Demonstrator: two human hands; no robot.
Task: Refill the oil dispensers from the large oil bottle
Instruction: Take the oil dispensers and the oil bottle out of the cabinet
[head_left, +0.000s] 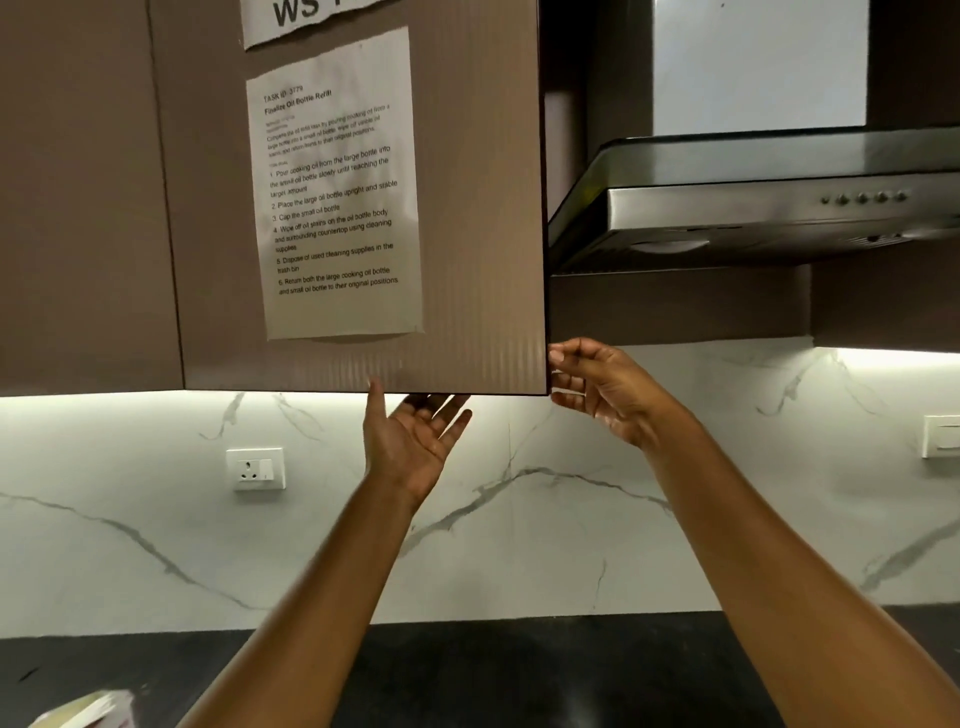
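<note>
Oil bottle and dispensers are not showing; the person is likely opening the cabinet door (467, 208), left hand (410, 441) spreading beneath its 6 o'clock edge, right hand (597, 389) curling onto the 3 o'clock edge, needing an outward pull.

I have one view only, from the camera on my head. It faces forward and tips upward at the cabinet door (467, 208), which is near enough to fill the upper left of the frame, and my left hand (410, 441) touches its lower edge and my right hand (602, 389) its right edge. To the right of the cabinet door the wide lens sees the range hood (753, 208) from underneath; below the door it takes in the marble wall (156, 519) and, well below along the bottom rim, a strip of dark countertop (519, 665).
</note>
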